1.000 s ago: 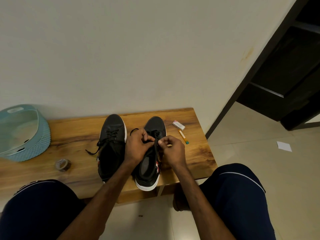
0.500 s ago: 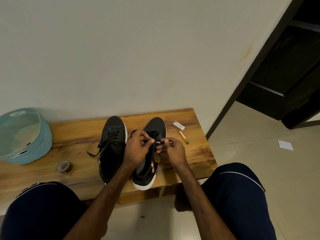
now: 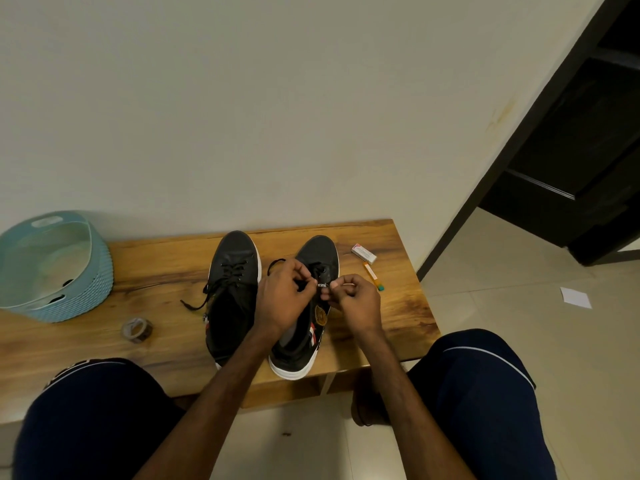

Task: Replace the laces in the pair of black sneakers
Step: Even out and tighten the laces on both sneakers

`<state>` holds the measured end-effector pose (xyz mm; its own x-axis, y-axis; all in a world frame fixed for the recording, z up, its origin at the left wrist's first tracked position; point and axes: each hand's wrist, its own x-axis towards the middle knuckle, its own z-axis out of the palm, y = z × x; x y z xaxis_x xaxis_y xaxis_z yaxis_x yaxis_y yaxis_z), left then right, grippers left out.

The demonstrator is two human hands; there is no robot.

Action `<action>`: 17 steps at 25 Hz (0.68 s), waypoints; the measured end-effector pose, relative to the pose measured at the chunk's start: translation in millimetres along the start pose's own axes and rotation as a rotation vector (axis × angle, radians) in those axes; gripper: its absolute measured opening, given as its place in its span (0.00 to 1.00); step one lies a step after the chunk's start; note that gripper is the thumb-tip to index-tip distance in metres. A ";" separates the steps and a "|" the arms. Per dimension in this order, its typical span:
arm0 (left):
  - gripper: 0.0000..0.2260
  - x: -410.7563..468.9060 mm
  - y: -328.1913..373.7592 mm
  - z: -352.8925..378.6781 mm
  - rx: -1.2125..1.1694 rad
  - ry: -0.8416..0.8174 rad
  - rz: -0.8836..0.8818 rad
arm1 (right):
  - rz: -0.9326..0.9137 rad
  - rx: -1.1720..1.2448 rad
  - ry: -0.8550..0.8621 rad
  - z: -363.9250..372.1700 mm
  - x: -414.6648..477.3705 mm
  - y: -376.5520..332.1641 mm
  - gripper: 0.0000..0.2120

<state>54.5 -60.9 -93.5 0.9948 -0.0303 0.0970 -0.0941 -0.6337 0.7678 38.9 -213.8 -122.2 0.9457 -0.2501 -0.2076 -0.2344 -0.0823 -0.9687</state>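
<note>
Two black sneakers with white soles stand side by side on a wooden bench, toes toward the wall. The left sneaker is laced, its black lace end trailing off to the left. The right sneaker is tilted onto its side with a badge showing. My left hand pinches the black lace over the right sneaker's eyelets, and a loop of it curls behind my fingers. My right hand pinches the lace's tip close to the left fingers.
A light blue woven basket sits at the bench's left end, with a tape roll in front of it. A small white box and an orange pen-like stick lie right of the shoes. My knees flank the bench.
The right sneaker has tipped onto its side, showing its badge and striped flank. Both hands have stayed together at the eyelets, working the lace.
</note>
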 end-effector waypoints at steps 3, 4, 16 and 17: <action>0.06 -0.2 1.2 -1.4 -0.007 -0.009 -0.004 | -0.047 -0.042 0.010 0.8 0.2 -1.3 0.02; 0.06 0.2 1.1 -1.8 -0.008 -0.009 -0.004 | -0.089 -0.068 0.007 3.5 -1.7 -3.2 0.03; 0.07 0.2 -0.2 1.4 -0.086 -0.009 -0.058 | -0.012 0.048 0.041 -1.6 0.9 -3.3 0.09; 0.07 0.4 -0.5 1.5 -0.098 -0.006 -0.061 | -0.109 -0.041 0.032 -4.0 0.5 -5.0 0.09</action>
<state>55.0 -61.8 -94.9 0.9990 0.0011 0.0450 -0.0368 -0.5556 0.8306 39.6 -217.3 -117.0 0.9585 -0.2684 -0.0964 -0.1404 -0.1498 -0.9787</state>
